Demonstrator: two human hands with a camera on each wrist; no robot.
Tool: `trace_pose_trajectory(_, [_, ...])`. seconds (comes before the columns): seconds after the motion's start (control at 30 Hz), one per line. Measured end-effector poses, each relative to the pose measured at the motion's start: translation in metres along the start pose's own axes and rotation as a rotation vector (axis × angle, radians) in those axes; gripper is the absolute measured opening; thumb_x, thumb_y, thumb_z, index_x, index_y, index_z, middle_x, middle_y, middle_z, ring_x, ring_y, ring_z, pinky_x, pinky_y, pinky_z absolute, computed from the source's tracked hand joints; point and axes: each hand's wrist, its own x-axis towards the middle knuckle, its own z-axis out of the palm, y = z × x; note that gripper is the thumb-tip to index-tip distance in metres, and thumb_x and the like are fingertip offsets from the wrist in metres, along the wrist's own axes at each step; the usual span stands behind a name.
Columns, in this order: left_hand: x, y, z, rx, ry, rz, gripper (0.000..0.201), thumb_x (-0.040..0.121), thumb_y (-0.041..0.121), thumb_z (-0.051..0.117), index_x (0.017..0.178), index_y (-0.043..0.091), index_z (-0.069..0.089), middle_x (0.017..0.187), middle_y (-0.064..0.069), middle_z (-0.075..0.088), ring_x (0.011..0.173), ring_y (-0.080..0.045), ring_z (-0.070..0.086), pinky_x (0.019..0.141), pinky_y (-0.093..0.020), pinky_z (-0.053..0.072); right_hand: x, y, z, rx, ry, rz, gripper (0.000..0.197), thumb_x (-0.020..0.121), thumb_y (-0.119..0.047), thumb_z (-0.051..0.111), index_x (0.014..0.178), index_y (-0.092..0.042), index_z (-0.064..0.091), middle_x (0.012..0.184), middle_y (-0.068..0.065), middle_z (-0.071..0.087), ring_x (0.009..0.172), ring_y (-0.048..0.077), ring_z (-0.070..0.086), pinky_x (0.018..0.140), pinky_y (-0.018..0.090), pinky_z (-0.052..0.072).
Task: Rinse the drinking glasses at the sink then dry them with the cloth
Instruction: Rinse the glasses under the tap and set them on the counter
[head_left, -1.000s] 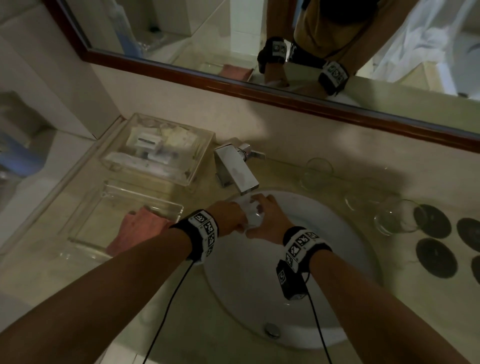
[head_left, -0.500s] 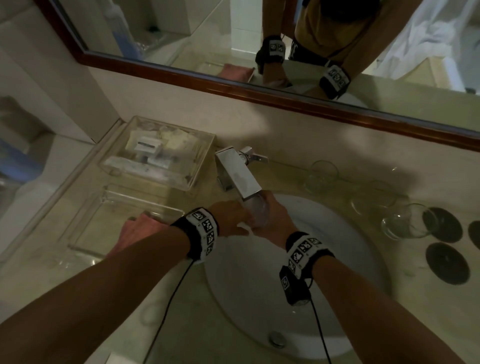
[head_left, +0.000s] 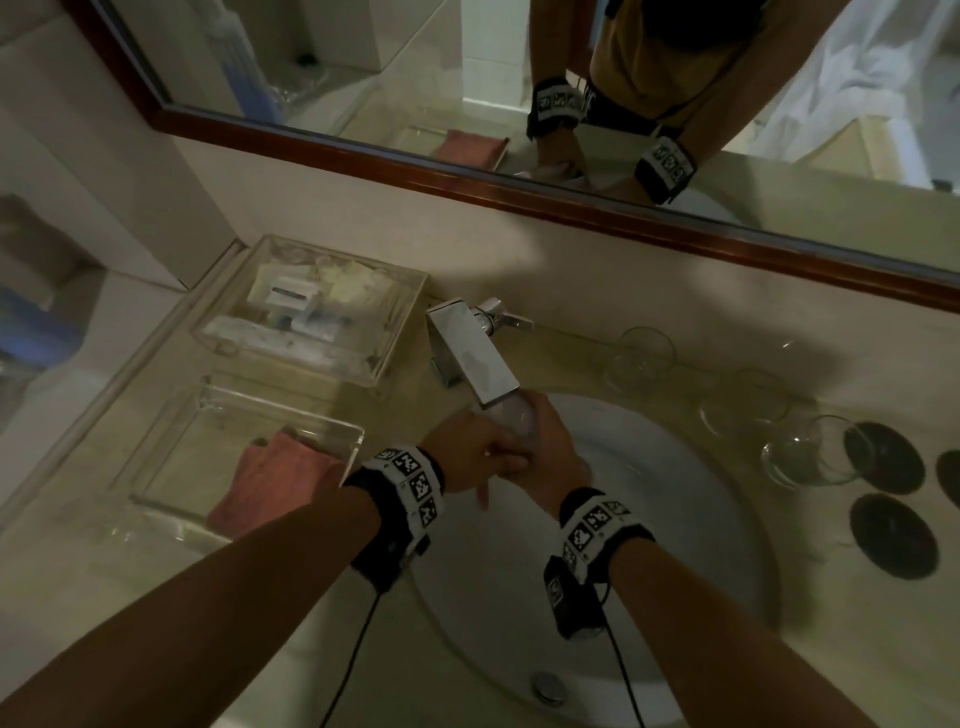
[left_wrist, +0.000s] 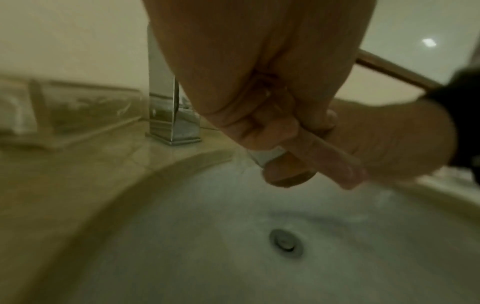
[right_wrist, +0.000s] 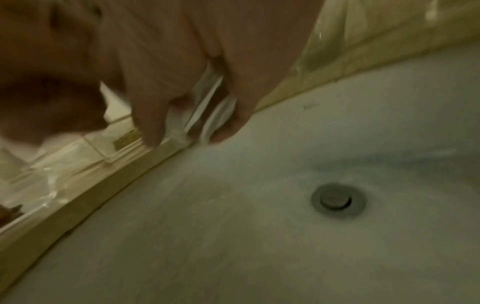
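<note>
A clear drinking glass (head_left: 514, 415) is held right under the spout of the chrome tap (head_left: 472, 353), over the white sink (head_left: 675, 545). My right hand (head_left: 550, 457) wraps round it; in the right wrist view its fingers (right_wrist: 153, 115) curl over the glass (right_wrist: 210, 107). My left hand (head_left: 478, 452) grips the glass from the left, touching the right hand. In the left wrist view a bit of the glass (left_wrist: 267, 156) shows below the curled left fingers (left_wrist: 262, 131). A pink cloth (head_left: 275, 478) lies in a clear tray (head_left: 291, 415) left of the sink.
Three more glasses (head_left: 641, 358) (head_left: 743, 400) (head_left: 810, 457) stand on the counter right of the tap, next to dark round coasters (head_left: 896, 535). A clear box of toiletries (head_left: 311, 317) sits behind the tray. A mirror (head_left: 363, 78) runs along the wall.
Both hands have carried the glass up and back, from the middle of the basin to just under the tap's spout.
</note>
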Motion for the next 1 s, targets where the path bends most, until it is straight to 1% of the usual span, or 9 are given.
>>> trace_pose_trajectory(0.17, [-0.010, 0.014, 0.003, -0.274, 0.058, -0.048, 0.026, 0.091, 0.023, 0.063, 0.115, 0.013, 0.068, 0.108, 0.004, 0.068, 0.052, -0.003, 0.064, 0.048, -0.017, 0.050, -0.002, -0.004, -0.007, -0.097, -0.064, -0.013, 0.071, 0.070, -0.022, 0.081, 0.128, -0.025, 0.040, 0.112, -0.005, 0.054, 0.102, 0.021, 0.059, 0.090, 0.043, 0.054])
trace_pose_trajectory(0.23, [-0.011, 0.006, -0.003, 0.074, -0.055, 0.015, 0.039, 0.091, 0.033, 0.062, 0.124, 0.013, 0.062, 0.120, 0.002, 0.063, 0.082, -0.006, 0.065, 0.076, -0.025, 0.054, -0.001, -0.004, -0.017, -0.339, -0.105, -0.098, 0.085, 0.066, -0.016, 0.086, 0.134, -0.020, 0.035, 0.115, 0.000, 0.058, 0.099, 0.019, 0.061, 0.081, 0.035, 0.055])
trace_pose_trajectory(0.3, [-0.009, -0.005, -0.013, 0.624, -0.229, 0.026, 0.051, 0.093, 0.042, 0.054, 0.136, 0.014, 0.048, 0.140, -0.002, 0.049, 0.122, -0.019, 0.050, 0.105, -0.030, 0.036, 0.001, -0.003, -0.025, -0.422, -0.170, -0.126, 0.085, 0.064, -0.012, 0.086, 0.132, -0.020, 0.036, 0.111, 0.002, 0.061, 0.094, 0.022, 0.063, 0.071, 0.031, 0.053])
trace_pose_trajectory(0.4, [-0.003, -0.008, -0.020, 0.920, -0.318, 0.040, 0.038, 0.099, 0.031, 0.043, 0.132, 0.013, 0.049, 0.141, -0.007, 0.046, 0.133, -0.026, 0.038, 0.108, -0.034, 0.027, 0.002, -0.001, -0.032, -0.450, -0.275, -0.132, 0.082, 0.063, -0.013, 0.086, 0.129, -0.023, 0.038, 0.107, 0.001, 0.062, 0.089, 0.019, 0.063, 0.061, 0.018, 0.046])
trace_pose_trajectory(0.5, [-0.001, 0.000, -0.014, 0.628, -0.249, 0.017, 0.033, 0.100, 0.029, 0.044, 0.124, 0.012, 0.058, 0.128, -0.009, 0.058, 0.110, -0.025, 0.058, 0.093, -0.032, 0.042, 0.003, 0.001, -0.031, -0.390, -0.260, -0.140, 0.087, 0.062, -0.013, 0.088, 0.132, -0.023, 0.037, 0.111, 0.000, 0.063, 0.092, 0.016, 0.064, 0.066, 0.015, 0.051])
trace_pose_trajectory(0.6, [-0.007, 0.001, -0.009, 0.208, -0.185, 0.030, 0.026, 0.097, 0.021, 0.053, 0.116, 0.010, 0.066, 0.115, -0.007, 0.066, 0.065, 0.004, 0.063, 0.072, -0.022, 0.054, 0.002, 0.001, -0.029, -0.343, -0.221, -0.141, 0.091, 0.060, -0.017, 0.091, 0.133, -0.022, 0.038, 0.113, -0.001, 0.063, 0.101, 0.017, 0.064, 0.079, 0.028, 0.054])
trace_pose_trajectory(0.77, [-0.013, 0.012, -0.007, -0.009, -0.128, -0.013, 0.025, 0.095, 0.017, 0.057, 0.112, 0.004, 0.069, 0.112, -0.010, 0.068, 0.047, 0.017, 0.052, 0.057, -0.003, 0.043, -0.004, 0.008, -0.017, -0.357, -0.167, -0.125, 0.092, 0.066, -0.019, 0.086, 0.143, -0.017, 0.035, 0.138, 0.002, 0.049, 0.124, 0.020, 0.050, 0.103, 0.039, 0.044])
trace_pose_trajectory(0.9, [-0.010, 0.027, 0.002, -0.197, 0.047, -0.099, 0.013, 0.094, 0.023, 0.059, 0.087, 0.015, 0.067, 0.063, 0.013, 0.062, 0.045, -0.008, 0.061, 0.045, -0.015, 0.043, -0.013, 0.009, -0.005, -0.116, -0.034, -0.092, 0.050, 0.087, -0.012, 0.065, 0.131, -0.024, 0.045, 0.123, 0.010, 0.056, 0.093, 0.015, 0.059, 0.077, 0.033, 0.053])
trace_pose_trajectory(1.0, [-0.013, 0.032, 0.004, -0.290, 0.103, -0.145, 0.015, 0.093, 0.023, 0.060, 0.102, 0.016, 0.070, 0.052, 0.020, 0.060, 0.034, -0.005, 0.055, 0.044, -0.025, 0.043, -0.012, 0.004, -0.007, -0.077, -0.002, -0.085, 0.031, 0.093, -0.011, 0.058, 0.121, -0.020, 0.047, 0.096, 0.011, 0.061, 0.071, 0.015, 0.063, 0.061, 0.029, 0.054])
